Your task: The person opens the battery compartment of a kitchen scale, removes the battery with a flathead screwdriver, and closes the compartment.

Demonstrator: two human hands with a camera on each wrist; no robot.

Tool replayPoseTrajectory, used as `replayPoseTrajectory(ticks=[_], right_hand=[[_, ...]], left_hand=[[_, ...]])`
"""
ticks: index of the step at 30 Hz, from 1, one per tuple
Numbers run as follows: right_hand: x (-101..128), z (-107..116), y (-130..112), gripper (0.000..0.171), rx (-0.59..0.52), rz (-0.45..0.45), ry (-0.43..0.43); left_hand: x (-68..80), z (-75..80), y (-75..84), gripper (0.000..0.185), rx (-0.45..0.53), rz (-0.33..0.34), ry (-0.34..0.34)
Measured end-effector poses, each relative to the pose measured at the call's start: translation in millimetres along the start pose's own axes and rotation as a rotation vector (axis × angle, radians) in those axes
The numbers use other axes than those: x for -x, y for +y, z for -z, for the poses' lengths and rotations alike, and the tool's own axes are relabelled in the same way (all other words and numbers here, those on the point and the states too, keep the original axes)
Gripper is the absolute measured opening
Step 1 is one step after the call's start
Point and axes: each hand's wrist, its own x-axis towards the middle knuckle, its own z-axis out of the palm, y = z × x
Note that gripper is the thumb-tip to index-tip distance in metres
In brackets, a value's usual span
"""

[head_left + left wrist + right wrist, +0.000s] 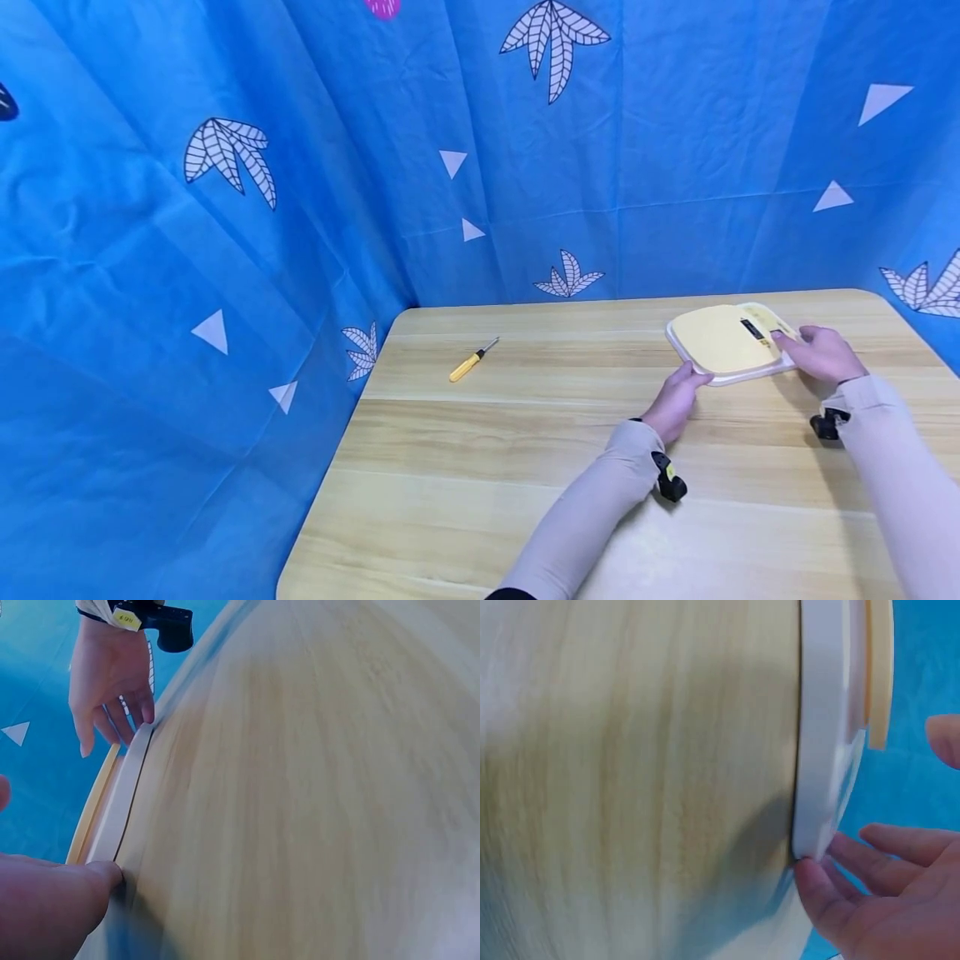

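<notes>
Both hands rest relaxed-fingered against a flat yellow-and-white scale [726, 343] at the right of the frame: the left hand [675, 404] touches its near edge, the right hand [821, 352] its right end. A yellow screwdriver [472, 360] lies well apart, centre-left on the desk [525, 467].

Scale [726, 340] display unreadable; right hand [823, 353] hides its corner.

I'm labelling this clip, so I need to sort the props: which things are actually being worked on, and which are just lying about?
In hand:
- yellow and white scale, flat on the table
- left hand, touching its near-left edge
- right hand, touching its right end

Lying about:
- yellow-handled screwdriver, untouched, well to the left
- wooden table
- blue patterned cloth backdrop
</notes>
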Motion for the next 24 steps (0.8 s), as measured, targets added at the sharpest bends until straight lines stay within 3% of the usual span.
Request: replayPoseTrajectory(ticks=[11, 19, 24], right_hand=[[15, 0, -13, 0.094, 0.11, 0.078, -0.061], [34, -13, -33, 0.071, 0.047, 0.104, -0.079], [41, -19, -41, 0.085, 0.086, 0.138, -0.093]], left_hand=[[7.2, 28.1, 11.1, 0.052, -0.124, 0.027, -0.047], [14.7, 46.8, 16.4, 0.059, -0.184, 0.051, -0.043], [18.4, 58.2, 19.5, 0.057, -0.232, 0.041, -0.016]])
